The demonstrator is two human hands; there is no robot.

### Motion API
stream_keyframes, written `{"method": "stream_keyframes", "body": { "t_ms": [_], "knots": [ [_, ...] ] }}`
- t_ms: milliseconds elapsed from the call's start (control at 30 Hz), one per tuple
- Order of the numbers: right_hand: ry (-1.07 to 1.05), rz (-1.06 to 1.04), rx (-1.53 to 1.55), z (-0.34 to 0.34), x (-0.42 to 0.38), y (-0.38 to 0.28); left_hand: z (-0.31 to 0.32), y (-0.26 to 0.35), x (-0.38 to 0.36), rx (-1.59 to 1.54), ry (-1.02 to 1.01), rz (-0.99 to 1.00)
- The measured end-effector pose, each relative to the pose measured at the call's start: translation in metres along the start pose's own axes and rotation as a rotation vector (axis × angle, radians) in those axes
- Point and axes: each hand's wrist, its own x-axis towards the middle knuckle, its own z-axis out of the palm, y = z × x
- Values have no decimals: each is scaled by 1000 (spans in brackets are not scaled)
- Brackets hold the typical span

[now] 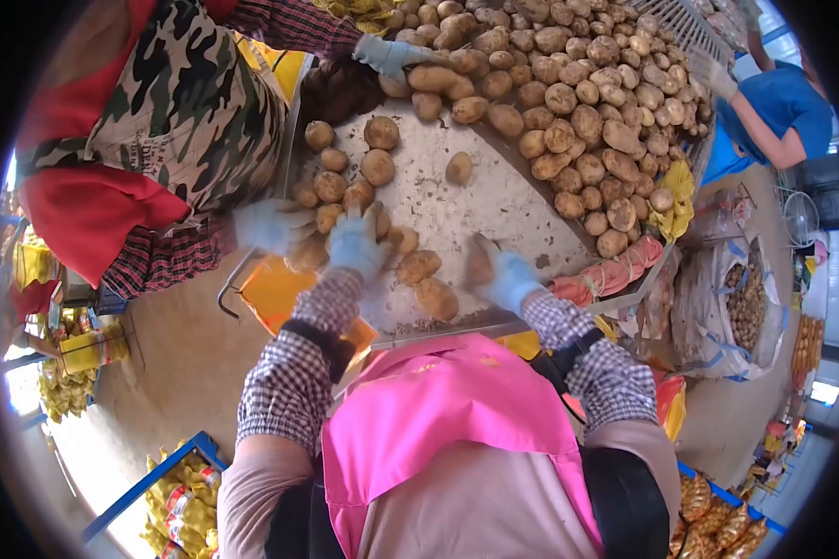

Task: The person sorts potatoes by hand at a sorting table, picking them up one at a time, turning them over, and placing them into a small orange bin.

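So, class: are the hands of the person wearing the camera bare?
No: both the left hand and the right hand wear light blue gloves among the potatoes on the table.

The right hand (505, 276) is motion-blurred, its grip unclear, and the left hand (354, 244) hides the potatoes (378, 222) beneath it.

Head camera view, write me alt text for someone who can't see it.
Seen from above, a person in a pink apron sorts potatoes on a dusty sorting table, the gloved left hand on a cluster of potatoes and the gloved right hand gripping one potato. A co-worker's gloved hand reaches in alongside.
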Motion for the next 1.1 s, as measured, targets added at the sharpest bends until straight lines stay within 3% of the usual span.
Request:
{"method": "stream_keyframes", "body": {
  "t_ms": [100,167,200,267,333,367,433,500,600,667,733,800,867,933,1000,1033,1100],
  "knots": [
    [57,-96,96,-4,38,-13,7,-16,19,24,-15,19],
    [166,-363,142,-1,75,-6,5,-19,20,0,0,52],
    [162,-367,147,-9,92,-3,5,-17,16,3,-1,46],
    [540,-158,-62,-42,117,-8,2,-10,8,-34,-67,-2],
    [578,-144,-41,-48,131,-10,21,-20,0,-92,-6,3],
    [624,-137,-28,-48,136,-11,28,-25,-4,-147,119,63],
    [525,-218,1,-14,138,-7,33,-28,-11,-225,267,149],
    [242,-268,91,-3,124,-10,38,-32,-14,-217,242,103],
    [85,-269,-123,-34,112,-35,40,-26,-15,-208,234,54],
    [159,-315,-204,-20,139,-38,36,-20,-18,-138,197,-12],
    [-84,-356,-165,-16,161,-46,26,-16,-16,-194,161,-14],
    [-58,-313,-62,-21,159,-52,19,-17,-15,-248,128,-18],
    [117,-239,374,-32,135,-59,19,-22,-17,-323,165,-68],
    [193,-293,408,-33,110,-64,16,-4,-21,-476,149,-114],
    [338,-424,423,-36,80,-73,-15,42,-33,-1356,-47,-178],
    [343,-426,412,-37,66,-76,-14,47,-34,-1364,-45,-168],
    [398,-541,371,-36,39,-79,-12,54,-39,-1646,-5,37]
  ]
}}
